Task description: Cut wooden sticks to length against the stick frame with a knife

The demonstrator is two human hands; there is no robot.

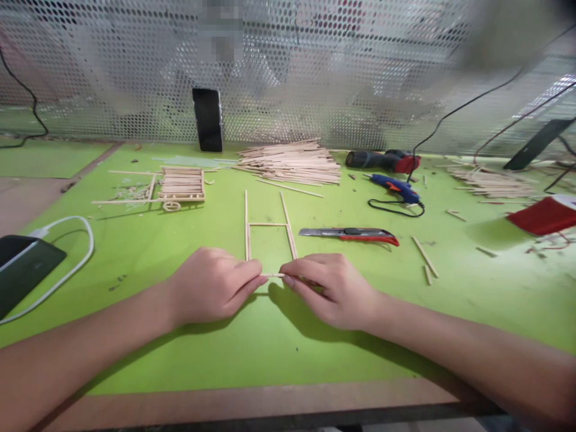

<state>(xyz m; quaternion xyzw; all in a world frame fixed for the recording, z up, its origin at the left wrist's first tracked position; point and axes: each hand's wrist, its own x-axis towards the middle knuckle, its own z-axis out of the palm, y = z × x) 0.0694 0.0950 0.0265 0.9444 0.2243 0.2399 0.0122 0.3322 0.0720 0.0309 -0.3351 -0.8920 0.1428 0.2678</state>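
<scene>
On the green desk (180, 360), the stick frame (267, 224) points away from me, its long rails (246, 210) running forward. My left hand (218, 283) and right hand (332, 289) each pinch an end of a short stick (272, 275), which lies crosswise between them, equally near both, at the frame's near end.

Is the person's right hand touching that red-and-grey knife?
Apart. The head view shows green tabletop between the right hand and the knife, which lies beyond the knuckles.
</scene>
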